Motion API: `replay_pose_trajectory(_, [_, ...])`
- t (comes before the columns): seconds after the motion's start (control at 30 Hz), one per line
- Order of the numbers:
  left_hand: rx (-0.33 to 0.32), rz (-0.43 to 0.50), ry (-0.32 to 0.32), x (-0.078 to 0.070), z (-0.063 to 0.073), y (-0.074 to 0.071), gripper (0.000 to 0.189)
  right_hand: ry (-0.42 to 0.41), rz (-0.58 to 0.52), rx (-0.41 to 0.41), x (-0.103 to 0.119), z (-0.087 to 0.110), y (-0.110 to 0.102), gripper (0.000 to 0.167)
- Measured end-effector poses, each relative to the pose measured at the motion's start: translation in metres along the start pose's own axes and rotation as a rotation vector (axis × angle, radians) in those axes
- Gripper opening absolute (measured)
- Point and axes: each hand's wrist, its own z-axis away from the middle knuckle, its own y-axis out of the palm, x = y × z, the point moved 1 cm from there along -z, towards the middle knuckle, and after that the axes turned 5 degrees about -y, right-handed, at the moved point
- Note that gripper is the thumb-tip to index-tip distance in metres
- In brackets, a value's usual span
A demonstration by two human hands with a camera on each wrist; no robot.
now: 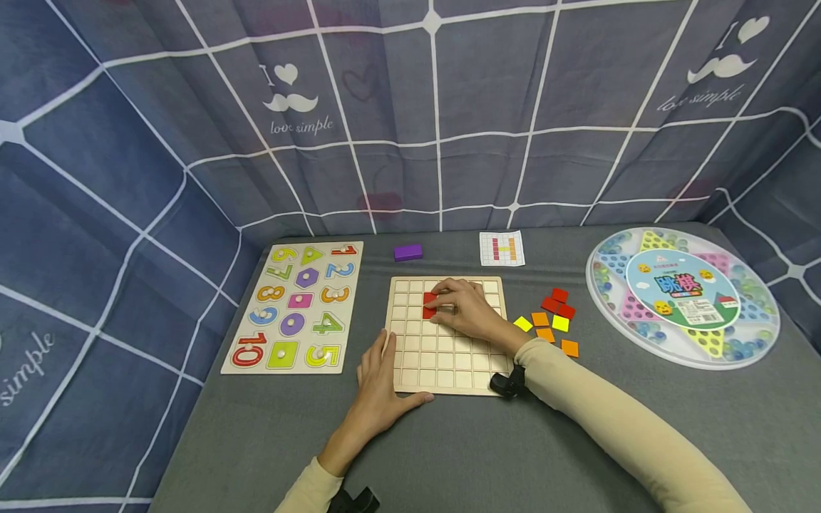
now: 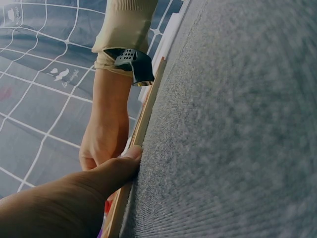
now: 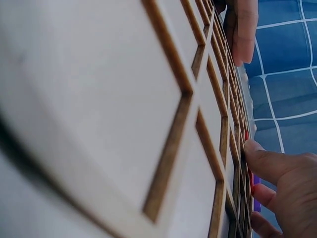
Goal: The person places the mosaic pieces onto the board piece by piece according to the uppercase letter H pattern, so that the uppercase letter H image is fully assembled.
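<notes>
A pale wooden grid board (image 1: 449,363) lies on the grey cloth, with red square tiles (image 1: 429,296) in its cells left of centre near the top. My right hand (image 1: 467,311) reaches over the board, its thumb and fingers pinching a red tile there; the hand hides part of it. In the right wrist view the thumb (image 3: 270,161) is beside a sliver of red at the grid. My left hand (image 1: 377,388) is spread round the board's near left corner, fingers along the left edge and thumb along the front edge. The left wrist view shows that thumb (image 2: 124,166) against the board's side.
Loose red tiles (image 1: 559,294), orange tiles (image 1: 569,348) and yellow tiles (image 1: 561,323) lie right of the board. Behind it are a purple block (image 1: 408,253) and a pattern card (image 1: 502,249). A number puzzle (image 1: 291,306) lies left; a round game board (image 1: 683,299) lies right.
</notes>
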Motion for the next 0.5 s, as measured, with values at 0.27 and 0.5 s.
replay_pose_trajectory(0.27, [0.003,0.009,-0.004,-0.0002,0.0004,-0.0003,0.119,0.007,-0.008,0.008,-0.0001,0.0005,0.0001,0.027])
replay_pose_trajectory(0.5, [0.005,0.007,-0.005,-0.0009,0.0005,-0.0013,0.119,0.006,-0.015,0.009,0.0003,0.0005,0.0001,0.028])
